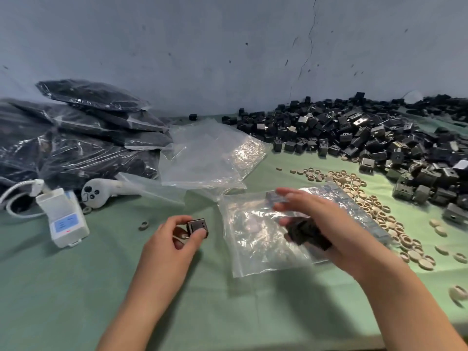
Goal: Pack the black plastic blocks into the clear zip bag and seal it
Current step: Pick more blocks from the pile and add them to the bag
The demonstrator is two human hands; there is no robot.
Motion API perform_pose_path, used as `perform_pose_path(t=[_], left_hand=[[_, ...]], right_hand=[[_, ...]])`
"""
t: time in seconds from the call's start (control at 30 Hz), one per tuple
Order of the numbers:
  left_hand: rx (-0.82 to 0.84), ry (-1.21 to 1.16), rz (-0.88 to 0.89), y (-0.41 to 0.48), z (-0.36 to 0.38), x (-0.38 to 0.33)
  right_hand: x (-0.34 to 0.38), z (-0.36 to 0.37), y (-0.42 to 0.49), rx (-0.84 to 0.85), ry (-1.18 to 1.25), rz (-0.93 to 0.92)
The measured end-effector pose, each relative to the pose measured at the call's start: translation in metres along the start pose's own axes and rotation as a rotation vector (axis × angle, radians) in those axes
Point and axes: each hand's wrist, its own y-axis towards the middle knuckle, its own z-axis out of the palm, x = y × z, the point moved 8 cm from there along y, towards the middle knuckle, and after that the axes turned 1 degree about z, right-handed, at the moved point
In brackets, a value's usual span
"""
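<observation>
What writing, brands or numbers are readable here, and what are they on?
No text can be read.
White box: blue panel and small red mark, too blurred to read.
Blocks, zip bag: no print visible.

I am pinching one small black block (pixel 198 227), glossy-faced, in my left grip (pixel 166 245). My right grip (pixel 329 224) is clutching a blurred clump of blocks (pixel 307 235) over the clear zip bag (pixel 253 244), which is lying crinkled on the worktop (pixel 76 287).
</observation>
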Motion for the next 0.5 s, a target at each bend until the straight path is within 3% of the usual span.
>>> perform_pose_path(t=[0.13, 0.27, 0.37, 0.5], left_hand=[[0.089, 0.09, -0.013, 0.007, 0.026, 0.007], [0.224, 0.151, 0.111, 0.009, 0.06, -0.013], [0.281, 0.282, 0.224, 0.009, 0.075, -0.023], [0.437, 0.299, 0.244, 0.011, 0.085, -0.015]], right_hand=[[-0.011, -0.037, 0.004, -0.208, 0.481, 0.105], [-0.025, -0.05, 0.005, -0.266, 0.883, 0.177], [-0.029, -0.058, 0.007, -0.27, 1.02, 0.165], [-0.025, -0.062, 0.011, -0.258, 1.049, 0.119]])
